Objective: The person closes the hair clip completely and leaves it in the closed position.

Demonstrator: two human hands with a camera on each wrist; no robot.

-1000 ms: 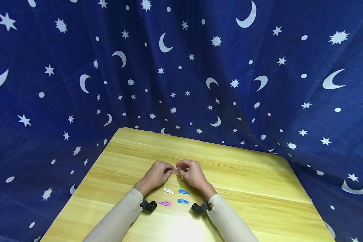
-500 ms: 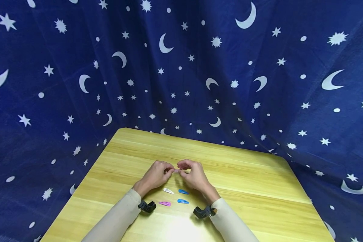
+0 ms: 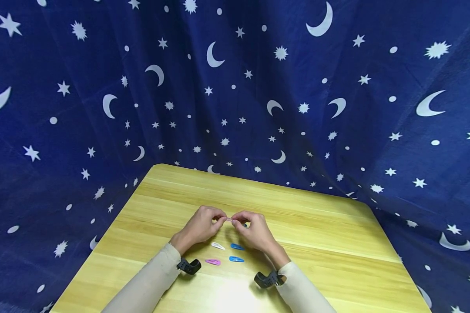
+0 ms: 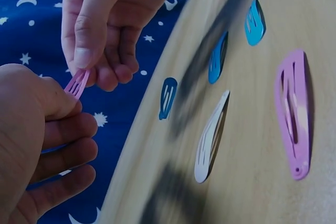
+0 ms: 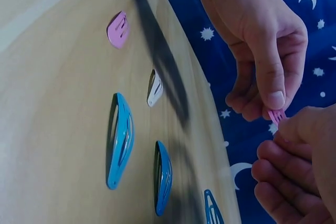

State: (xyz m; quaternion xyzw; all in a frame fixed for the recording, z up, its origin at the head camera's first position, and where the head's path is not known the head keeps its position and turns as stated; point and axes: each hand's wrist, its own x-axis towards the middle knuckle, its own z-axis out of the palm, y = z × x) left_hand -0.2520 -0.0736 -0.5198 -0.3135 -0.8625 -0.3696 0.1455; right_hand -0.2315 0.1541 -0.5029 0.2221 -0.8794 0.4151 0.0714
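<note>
Change over the last second: the right hand [image 3: 255, 229] has eased slightly toward its own side, and its forefinger, raised away from the thumb a half second ago, now comes down to the thumb. The left hand [image 3: 202, 224] has hardly shifted.

State of the grip: left, thumb and forefinger pinched on one end of a slim pink snap hair clip [image 4: 77, 84]; right, thumb and forefinger pinched on its other end. The clip is thus strung between the two hands, and the wrist views suggest it is raised off the wooden bench [image 3: 305, 226]. Whether its snap is popped or flat: cannot tell, too much is covered by fingertips.

Other clips, lying on the bench: white clip [image 3: 218, 246] and larger pink clip [image 4: 294, 114] on the left-hand side; upper blue clip [image 3: 236, 246] and lower blue clip [image 3: 236, 259] on the right-hand side. These four keep the same arrangement as before. A dark blue clip [image 4: 168, 98] lies apart from them, near the right hand.

Reading (judgement): with both ends pinched, control of the held clip looks firmer than with the forefinger lifted; the work in hand centres on this one clip, the rest untouched.
</note>
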